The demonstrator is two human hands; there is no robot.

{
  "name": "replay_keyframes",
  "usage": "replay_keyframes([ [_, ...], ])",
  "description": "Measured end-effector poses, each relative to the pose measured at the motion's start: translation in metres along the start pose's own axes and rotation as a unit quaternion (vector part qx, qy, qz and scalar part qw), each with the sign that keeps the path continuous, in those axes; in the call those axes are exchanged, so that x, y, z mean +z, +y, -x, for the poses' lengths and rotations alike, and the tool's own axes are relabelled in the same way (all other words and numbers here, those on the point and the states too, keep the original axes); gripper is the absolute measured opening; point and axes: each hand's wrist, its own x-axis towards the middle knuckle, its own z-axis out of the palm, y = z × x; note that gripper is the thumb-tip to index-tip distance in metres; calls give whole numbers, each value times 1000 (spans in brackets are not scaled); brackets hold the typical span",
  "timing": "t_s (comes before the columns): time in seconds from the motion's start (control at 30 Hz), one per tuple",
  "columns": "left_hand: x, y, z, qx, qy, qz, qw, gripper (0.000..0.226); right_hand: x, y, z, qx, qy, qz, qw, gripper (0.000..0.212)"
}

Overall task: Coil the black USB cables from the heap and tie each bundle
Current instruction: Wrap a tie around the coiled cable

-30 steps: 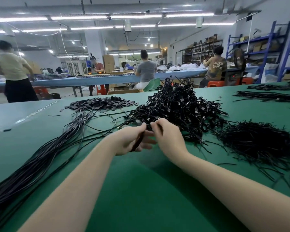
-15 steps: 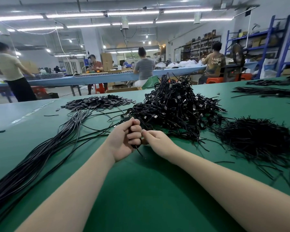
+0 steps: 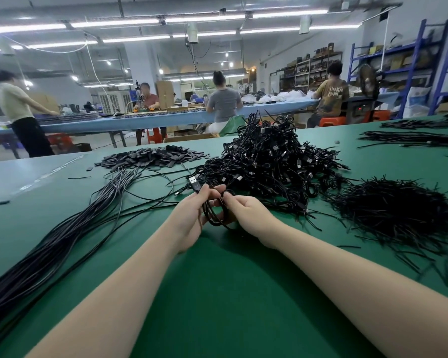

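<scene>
At frame centre, the left hand (image 3: 192, 215) grips a coil (image 3: 214, 215) with its plug (image 3: 195, 184) sticking up, while the right hand (image 3: 246, 213) pinches the coil's top. Behind them the heap (image 3: 269, 161) sits on the green bench (image 3: 217, 293), ties (image 3: 393, 210) at right.

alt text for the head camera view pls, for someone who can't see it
Seen from above, a person's left hand and right hand together hold a small coil of black USB cable over a green table. Behind them sits a heap of coiled cables, with loose straight cables at left and a pile of thin black ties at right.
</scene>
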Motion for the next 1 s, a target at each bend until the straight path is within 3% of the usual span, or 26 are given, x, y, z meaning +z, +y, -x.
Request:
replay_keyframes([
  [0.1,-2,1,3,-28,-2,-3,1000,33,2,-1,3,-40,-38,94,994,21],
  [0.17,0,1,5,-35,4,-25,999,31,5,2,4,-69,-14,210,975,20],
  [0.27,9,-2,5,1,23,-55,998,30,9,4,4,-81,36,313,946,30],
  [0.33,15,-5,5,26,43,-81,996,31,11,5,5,-87,43,375,922,27],
  [0.47,19,-9,3,43,66,-109,991,35,17,6,4,-70,38,421,904,44],
  [0.7,26,-15,1,79,64,-107,989,38,18,10,4,-92,97,493,860,44],
  [0.8,26,-16,0,88,63,-112,988,41,19,11,5,-117,108,587,794,50],
  [0.87,25,-15,0,90,51,-120,987,42,17,12,5,-130,129,611,770,38],
  [1.0,19,-14,-1,55,24,-108,992,32,9,11,4,-133,144,603,773,21],
])
